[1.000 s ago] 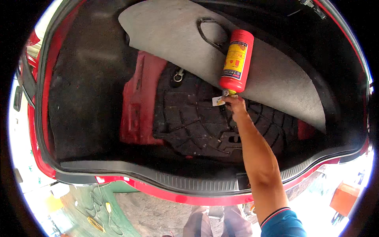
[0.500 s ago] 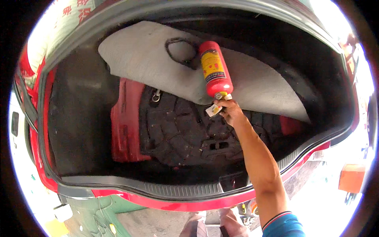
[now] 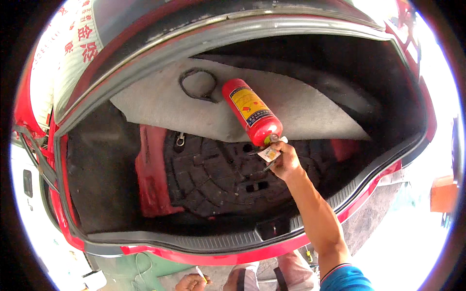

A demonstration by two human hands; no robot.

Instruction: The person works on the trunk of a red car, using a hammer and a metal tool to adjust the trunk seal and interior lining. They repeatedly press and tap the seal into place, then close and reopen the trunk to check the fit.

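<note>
Where tyre (image 3: 218, 177) lies, mat (image 3: 310, 104) overhangs.

The fire extinguisher (image 3: 251, 112) lies on the folded-back floor mat (image 3: 301, 109), just beyond my right hand (image 3: 285, 162), which grips its valve end. The spare tyre (image 3: 218, 174) sits in the well left of my hand, below the mat.

Right hand (image 3: 286, 162) gripping red extinguisher (image 3: 251, 111) by valve, over spare tyre (image 3: 218, 174), open car boot (image 3: 233, 237)
</note>
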